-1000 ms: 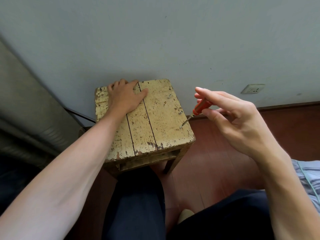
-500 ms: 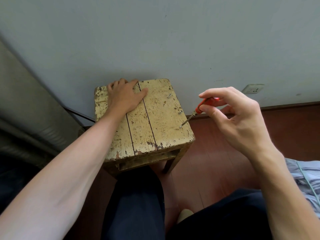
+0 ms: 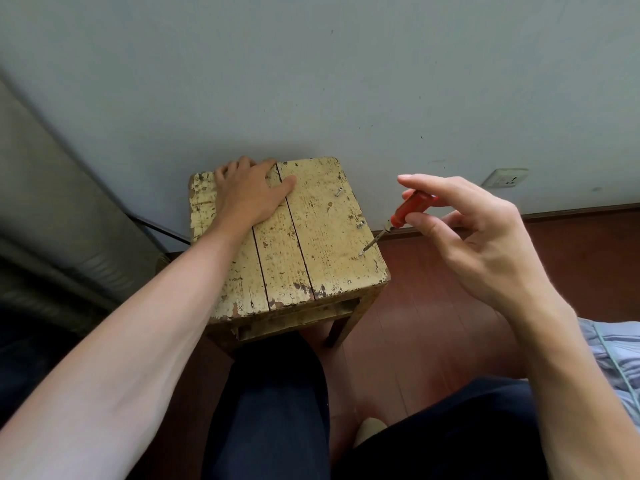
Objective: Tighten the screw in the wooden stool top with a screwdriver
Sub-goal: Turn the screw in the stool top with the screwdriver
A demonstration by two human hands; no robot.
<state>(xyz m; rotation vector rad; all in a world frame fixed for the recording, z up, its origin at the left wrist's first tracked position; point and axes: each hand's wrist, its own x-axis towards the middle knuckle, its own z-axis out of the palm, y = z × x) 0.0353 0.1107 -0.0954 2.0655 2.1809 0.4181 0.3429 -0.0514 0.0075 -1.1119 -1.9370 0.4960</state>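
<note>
While left hand steadies stool, right hand pinches screwdriver.

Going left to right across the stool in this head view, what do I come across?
Left hand flat on the stool top → screw → orange screwdriver → right hand holding its handle.

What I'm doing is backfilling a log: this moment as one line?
left hand: flat on worn yellow wooden stool top | right hand: pinches orange-handled screwdriver | tip: on small metal screw near right edge
</note>
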